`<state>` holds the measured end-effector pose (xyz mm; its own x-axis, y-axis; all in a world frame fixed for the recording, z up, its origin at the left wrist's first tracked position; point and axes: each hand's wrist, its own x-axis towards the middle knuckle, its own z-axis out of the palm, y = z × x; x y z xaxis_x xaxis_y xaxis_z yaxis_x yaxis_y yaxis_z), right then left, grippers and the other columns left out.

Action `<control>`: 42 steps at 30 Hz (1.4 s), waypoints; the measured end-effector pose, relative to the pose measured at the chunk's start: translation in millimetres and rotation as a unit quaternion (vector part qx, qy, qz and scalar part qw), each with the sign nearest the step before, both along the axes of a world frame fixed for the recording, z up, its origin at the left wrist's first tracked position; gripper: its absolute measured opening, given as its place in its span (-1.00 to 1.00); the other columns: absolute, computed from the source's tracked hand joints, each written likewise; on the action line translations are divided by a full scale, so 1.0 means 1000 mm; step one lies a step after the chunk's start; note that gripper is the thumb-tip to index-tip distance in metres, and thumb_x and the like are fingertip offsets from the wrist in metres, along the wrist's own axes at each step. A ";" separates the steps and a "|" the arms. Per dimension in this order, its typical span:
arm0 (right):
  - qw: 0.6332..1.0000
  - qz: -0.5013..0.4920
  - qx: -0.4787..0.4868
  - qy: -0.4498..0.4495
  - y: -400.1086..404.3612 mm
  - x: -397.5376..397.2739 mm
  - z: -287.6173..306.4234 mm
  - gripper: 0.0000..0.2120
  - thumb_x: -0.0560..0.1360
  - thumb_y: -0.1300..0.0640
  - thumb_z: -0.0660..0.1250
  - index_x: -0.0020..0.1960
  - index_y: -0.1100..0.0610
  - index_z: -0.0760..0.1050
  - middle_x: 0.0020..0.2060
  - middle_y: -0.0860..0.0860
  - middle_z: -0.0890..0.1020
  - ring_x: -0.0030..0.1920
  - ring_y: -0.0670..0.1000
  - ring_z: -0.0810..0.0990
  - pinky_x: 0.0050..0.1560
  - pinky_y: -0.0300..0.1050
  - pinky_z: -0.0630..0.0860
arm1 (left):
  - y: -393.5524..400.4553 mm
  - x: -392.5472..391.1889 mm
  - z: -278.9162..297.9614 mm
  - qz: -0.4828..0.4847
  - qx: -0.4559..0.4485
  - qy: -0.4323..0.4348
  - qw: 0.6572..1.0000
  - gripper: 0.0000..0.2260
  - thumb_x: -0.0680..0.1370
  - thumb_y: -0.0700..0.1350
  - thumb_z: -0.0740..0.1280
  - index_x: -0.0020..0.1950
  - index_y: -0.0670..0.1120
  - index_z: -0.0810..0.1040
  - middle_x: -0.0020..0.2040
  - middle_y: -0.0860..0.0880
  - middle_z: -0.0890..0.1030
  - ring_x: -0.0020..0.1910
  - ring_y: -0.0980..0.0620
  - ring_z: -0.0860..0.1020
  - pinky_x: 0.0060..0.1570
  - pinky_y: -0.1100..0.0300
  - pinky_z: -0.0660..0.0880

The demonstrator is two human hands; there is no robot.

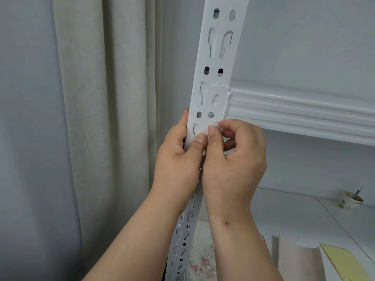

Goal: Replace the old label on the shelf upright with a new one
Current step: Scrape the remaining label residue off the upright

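Two hands meet on the white shelf upright (213,82). Right hand (235,159) pinches a scrap of old label (216,124) between thumb and forefinger at the upright's right edge; left hand (178,157) grips the upright, thumb pressed on its face. Label shreds (203,262) litter the bench (294,216) below; a shelf beam (304,114) runs right.
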<state>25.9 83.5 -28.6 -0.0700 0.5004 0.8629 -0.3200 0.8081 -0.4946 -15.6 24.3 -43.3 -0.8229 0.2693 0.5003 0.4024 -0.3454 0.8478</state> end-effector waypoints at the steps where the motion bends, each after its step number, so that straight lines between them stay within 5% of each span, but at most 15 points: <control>1: 1.000 -0.002 0.005 0.001 0.000 -0.001 0.000 -0.97 0.44 0.18 0.37 -0.12 0.09 0.55 -0.19 -0.16 0.46 -0.28 -0.03 0.53 -0.14 0.19 0.53 | 0.000 -0.001 0.000 0.003 -0.002 0.003 1.000 -0.48 0.54 -0.03 0.27 0.51 0.08 0.36 0.34 -0.01 0.56 0.28 0.01 0.58 0.28 -0.03 0.52; 8: 0.999 0.003 0.005 -0.035 -0.001 -0.001 0.003 -0.97 0.46 0.18 0.32 -0.14 0.10 0.53 -0.21 -0.17 0.46 -0.19 0.02 0.57 -0.07 0.19 0.51 | 0.001 -0.003 -0.003 0.019 -0.010 0.017 1.000 -0.51 0.54 -0.03 0.26 0.49 0.11 0.39 0.32 0.03 0.58 0.30 0.02 0.56 0.31 -0.03 0.48; 13: 0.995 -0.012 -0.008 -0.094 -0.001 -0.001 0.004 -0.86 0.49 0.16 0.24 -0.14 -0.06 0.33 -0.23 -0.21 0.41 -0.12 -0.05 0.48 0.05 -0.11 0.23 | 0.000 0.000 -0.002 0.012 -0.005 0.020 1.000 -0.55 0.56 -0.11 0.25 0.47 0.07 0.42 0.30 -0.02 0.60 0.26 0.03 0.59 0.30 -0.02 0.50; 17: 0.997 0.011 -0.012 -0.077 0.003 0.007 -0.010 -0.85 0.50 0.16 0.22 -0.15 -0.04 0.29 -0.27 -0.21 0.39 -0.21 -0.16 0.33 -0.01 0.04 0.40 | 0.001 -0.001 -0.003 0.033 -0.018 0.024 0.999 -0.54 0.57 -0.11 0.25 0.47 0.15 0.41 0.28 -0.01 0.59 0.26 0.02 0.58 0.29 -0.06 0.51; 23: 0.981 0.061 -0.115 -0.142 0.018 0.020 -0.048 -0.82 0.46 0.21 0.37 -0.23 0.00 0.45 -0.28 -0.16 0.55 -0.16 -0.20 0.51 -0.20 -0.44 0.35 | 0.002 0.002 -0.002 0.060 -0.020 0.019 0.998 -0.52 0.57 -0.07 0.26 0.50 0.13 0.36 0.30 0.14 0.58 0.31 0.18 0.52 0.34 0.11 0.42; 26: 0.967 0.077 -0.154 -0.189 0.023 0.022 -0.059 -0.83 0.43 0.21 0.38 -0.25 0.00 0.47 -0.31 -0.11 0.57 -0.22 -0.13 0.53 -0.26 -0.38 0.40 | 0.002 0.008 -0.011 0.074 -0.014 -0.003 0.997 -0.56 0.60 -0.08 0.28 0.48 0.13 0.39 0.28 0.19 0.59 0.26 0.24 0.54 0.26 0.21 0.44; 29: 0.954 0.086 -0.173 -0.229 0.027 0.022 -0.073 -0.85 0.44 0.19 0.36 -0.22 -0.02 0.44 -0.32 -0.10 0.57 -0.28 -0.12 0.53 -0.25 -0.21 0.46 | 0.007 0.022 -0.044 0.122 -0.058 -0.021 0.991 -0.47 0.53 0.03 0.27 0.51 0.20 0.32 0.36 0.21 0.51 0.37 0.19 0.45 0.37 0.07 0.40; 34: 0.923 0.093 -0.208 -0.311 0.039 0.023 -0.107 -0.83 0.53 0.20 0.24 -0.06 -0.06 0.32 -0.21 -0.11 0.55 -0.24 -0.14 0.53 -0.25 -0.21 0.40 | 0.015 0.039 -0.096 0.175 -0.115 -0.078 0.975 -0.37 0.46 0.23 0.19 0.54 0.18 0.21 0.47 0.13 0.41 0.46 0.07 0.37 0.42 -0.08 0.35; 42: 0.843 0.034 -0.215 -0.492 0.064 0.026 -0.152 -0.87 0.60 0.17 0.05 0.11 0.00 0.28 -0.27 -0.06 0.53 -0.25 0.05 0.58 -0.17 0.07 0.60 | 0.017 0.043 -0.105 0.180 -0.137 -0.099 0.969 -0.55 0.56 0.12 0.21 0.47 0.19 0.31 0.27 0.19 0.54 0.22 0.11 0.52 0.23 0.02 0.50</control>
